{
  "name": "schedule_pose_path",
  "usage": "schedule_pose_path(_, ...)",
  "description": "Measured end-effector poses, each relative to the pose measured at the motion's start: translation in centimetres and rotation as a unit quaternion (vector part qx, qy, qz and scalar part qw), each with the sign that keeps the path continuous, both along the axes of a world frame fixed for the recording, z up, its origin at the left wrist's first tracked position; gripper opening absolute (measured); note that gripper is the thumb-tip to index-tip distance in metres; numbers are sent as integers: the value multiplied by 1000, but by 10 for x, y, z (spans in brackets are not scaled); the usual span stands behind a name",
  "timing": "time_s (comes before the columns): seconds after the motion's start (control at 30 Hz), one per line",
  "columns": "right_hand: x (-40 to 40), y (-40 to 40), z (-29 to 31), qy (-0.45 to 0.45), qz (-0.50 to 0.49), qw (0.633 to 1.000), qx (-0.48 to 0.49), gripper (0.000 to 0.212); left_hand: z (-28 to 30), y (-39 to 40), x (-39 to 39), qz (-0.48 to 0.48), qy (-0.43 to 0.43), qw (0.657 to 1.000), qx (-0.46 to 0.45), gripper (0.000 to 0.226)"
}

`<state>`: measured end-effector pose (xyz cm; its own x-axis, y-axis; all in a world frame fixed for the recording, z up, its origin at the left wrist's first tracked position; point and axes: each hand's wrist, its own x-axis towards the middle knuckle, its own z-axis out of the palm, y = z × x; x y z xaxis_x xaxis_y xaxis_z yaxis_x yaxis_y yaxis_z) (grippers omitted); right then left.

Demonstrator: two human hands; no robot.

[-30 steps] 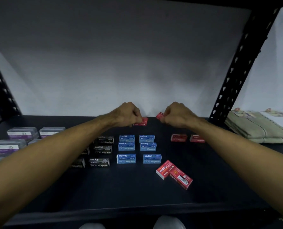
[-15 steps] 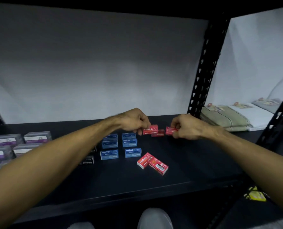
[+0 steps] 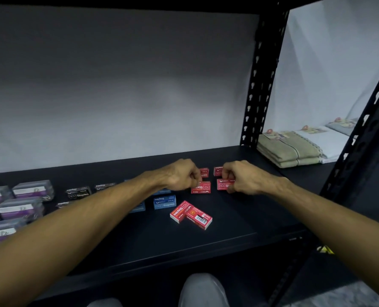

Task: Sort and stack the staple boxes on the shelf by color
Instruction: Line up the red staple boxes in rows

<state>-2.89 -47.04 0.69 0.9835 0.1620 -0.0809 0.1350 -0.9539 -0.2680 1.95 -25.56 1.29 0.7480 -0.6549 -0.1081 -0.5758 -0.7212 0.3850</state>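
Observation:
On the black shelf (image 3: 239, 220) my left hand (image 3: 182, 173) pinches a red staple box (image 3: 201, 187), and my right hand (image 3: 241, 178) pinches another red staple box (image 3: 223, 184) beside it. Two more red boxes, one at left (image 3: 204, 172) and one at right (image 3: 217, 170), sit just behind, partly hidden by my fingers. Two loose red boxes (image 3: 190, 214) lie askew nearer the front. Blue staple boxes (image 3: 164, 201) stand left of the red ones, partly under my left forearm. Black staple boxes (image 3: 79, 193) are farther left.
Purple-and-clear boxes (image 3: 20, 207) fill the shelf's left end. A black perforated upright (image 3: 258, 85) rises at the back right, another (image 3: 356, 147) at the front right. Folded towels (image 3: 288, 149) lie on the neighbouring shelf to the right.
Both hands came down and forward from the back of the shelf, each bringing a red box in front of the two red boxes standing there. The view swung right.

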Motion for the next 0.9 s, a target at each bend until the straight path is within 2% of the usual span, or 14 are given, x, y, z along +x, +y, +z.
schedule_pose_path(0.13,3,-6,-1,3,7,1000,16,29,0,-1,-2,-7,-11,1000,13,20)
schedule_pose_path(0.3,5,-11,-6,11,5,999,36,34,2,-7,-4,-21,-31,998,48,29)
schedule_pose_path(0.43,2,-14,-6,8,3,999,40,22,-3,-15,-5,-40,-40,997,60,31)
schedule_pose_path(0.6,0,-22,-3,7,-4,999,44,16,-2,-23,-7,-16,-18,999,-35,16)
schedule_pose_path(0.77,1,-26,-3,9,-10,999,49,16,-1,-21,-6,14,-45,994,-100,25)
schedule_pose_path(0.9,3,-23,-6,15,-12,998,61,19,-8,-16,-5,18,-43,993,-106,29)
